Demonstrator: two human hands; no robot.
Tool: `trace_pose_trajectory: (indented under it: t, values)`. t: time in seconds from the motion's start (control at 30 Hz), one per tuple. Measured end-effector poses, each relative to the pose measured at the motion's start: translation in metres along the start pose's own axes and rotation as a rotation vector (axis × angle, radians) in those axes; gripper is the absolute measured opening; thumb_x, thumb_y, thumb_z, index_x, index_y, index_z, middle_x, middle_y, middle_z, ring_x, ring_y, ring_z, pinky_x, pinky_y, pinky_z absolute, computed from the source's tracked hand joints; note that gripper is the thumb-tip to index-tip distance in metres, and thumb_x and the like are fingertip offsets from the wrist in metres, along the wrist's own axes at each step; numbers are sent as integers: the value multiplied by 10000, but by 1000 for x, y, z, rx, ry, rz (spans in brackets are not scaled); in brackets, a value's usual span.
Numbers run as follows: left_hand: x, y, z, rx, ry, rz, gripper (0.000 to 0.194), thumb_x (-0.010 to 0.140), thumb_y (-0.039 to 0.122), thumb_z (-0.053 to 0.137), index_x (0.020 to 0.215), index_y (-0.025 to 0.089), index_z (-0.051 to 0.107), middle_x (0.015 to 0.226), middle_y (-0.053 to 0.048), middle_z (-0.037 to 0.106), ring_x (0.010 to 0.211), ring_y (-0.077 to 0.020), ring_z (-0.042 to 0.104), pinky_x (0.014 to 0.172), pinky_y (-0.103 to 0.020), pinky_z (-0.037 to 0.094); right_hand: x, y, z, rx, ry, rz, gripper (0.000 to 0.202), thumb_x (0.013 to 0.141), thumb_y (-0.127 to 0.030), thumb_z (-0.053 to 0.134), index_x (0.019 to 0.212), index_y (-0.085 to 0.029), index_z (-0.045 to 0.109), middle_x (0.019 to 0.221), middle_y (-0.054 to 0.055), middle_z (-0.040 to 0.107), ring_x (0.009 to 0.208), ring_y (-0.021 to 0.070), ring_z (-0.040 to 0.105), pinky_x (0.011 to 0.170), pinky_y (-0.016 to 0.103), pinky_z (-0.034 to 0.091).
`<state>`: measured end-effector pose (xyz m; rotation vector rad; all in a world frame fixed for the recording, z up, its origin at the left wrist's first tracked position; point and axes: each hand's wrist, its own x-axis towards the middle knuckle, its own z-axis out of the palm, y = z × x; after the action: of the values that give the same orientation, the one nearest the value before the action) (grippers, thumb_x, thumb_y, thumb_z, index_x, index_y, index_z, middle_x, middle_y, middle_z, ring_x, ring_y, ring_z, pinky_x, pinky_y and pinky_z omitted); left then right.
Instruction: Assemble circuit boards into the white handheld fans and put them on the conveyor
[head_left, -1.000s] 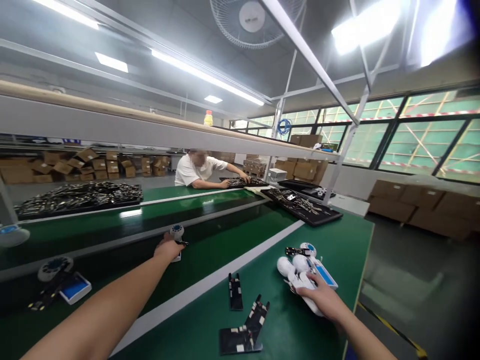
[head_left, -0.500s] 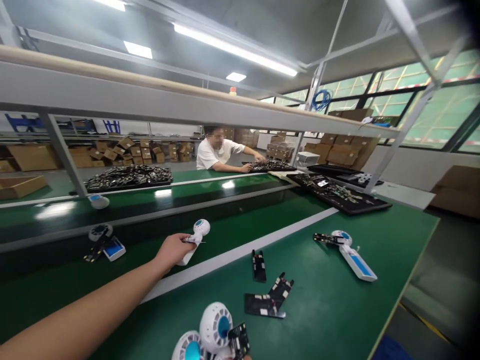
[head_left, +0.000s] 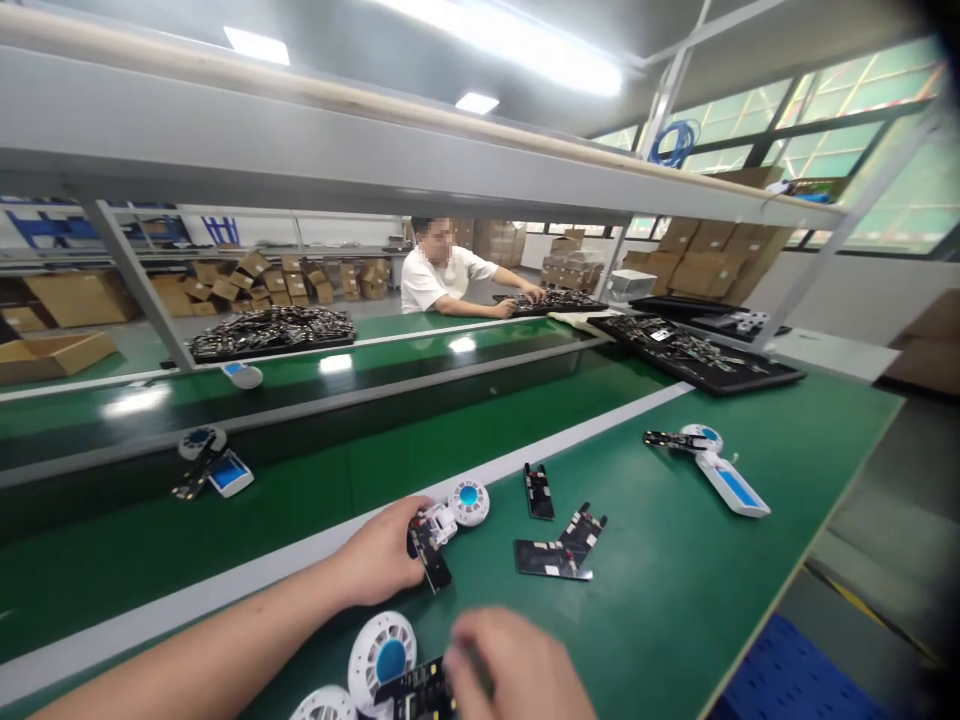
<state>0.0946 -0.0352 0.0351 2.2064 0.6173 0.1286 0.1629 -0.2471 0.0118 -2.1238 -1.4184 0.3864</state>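
Note:
My left hand [head_left: 386,555] is closed around a white handheld fan [head_left: 470,502] with a blue centre, its round head pointing away. A black circuit board [head_left: 431,560] sticks out from the fan's body under my fingers. At the bottom edge, my right hand [head_left: 517,665] is curled and blurred beside another circuit board [head_left: 420,690]; whether it grips that board is unclear. Next to this board lie a second white fan [head_left: 382,660] and a third fan [head_left: 326,703], partly cut off. Loose circuit boards [head_left: 555,558] lie on the green table to the right.
Further right lies a fan with a blue handle [head_left: 731,485]. On the belt [head_left: 315,440] are an opened fan [head_left: 232,475] and another white piece [head_left: 244,375]. Black trays of parts [head_left: 697,360] stand behind. A co-worker [head_left: 442,270] sits across, below a long shelf [head_left: 375,150].
My left hand has brought its fan from the belt side towards me and to the right. My right hand has come into view at the bottom. The camera view has tilted down.

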Motion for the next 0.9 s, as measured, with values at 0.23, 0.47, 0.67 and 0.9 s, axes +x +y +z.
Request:
trace_pose_trajectory:
  t: [0.23, 0.47, 0.67, 0.9]
  values:
    - [9, -4, -6, -91, -41, -186, 875, 789, 412, 573, 1519, 51, 253, 1178, -149, 691, 1045, -291, 660, 888, -345, 495, 93, 10, -20, -142, 152, 9, 226, 871, -147, 542, 960, -213, 740, 933, 59, 714, 864, 207, 676, 784, 271, 495]
    - [23, -22, -17, -170, 109, -204, 788, 733, 219, 580, 1463, 67, 325, 859, -49, 708, 706, -196, 684, 647, -275, 502, 108, 4, -1, -224, 148, 52, 198, 867, -207, 550, 789, -205, 733, 843, 64, 661, 802, 220, 652, 679, 282, 466]
    - [27, -20, -21, -69, 222, -98, 439, 821, 245, 515, 1239, 151, 609, 881, -38, 684, 742, -185, 674, 690, -287, 532, 112, -4, -3, -241, 107, 43, 182, 835, -154, 551, 787, -205, 719, 838, 71, 663, 817, 246, 644, 680, 311, 471]
    - [14, -12, -7, 124, 252, 73, 354, 909, 246, 433, 1191, 234, 648, 1154, -59, 668, 1051, -228, 638, 932, -342, 499, 111, -5, -3, -248, 35, -6, 179, 835, -129, 530, 836, -175, 703, 874, 96, 668, 842, 262, 642, 689, 328, 477]
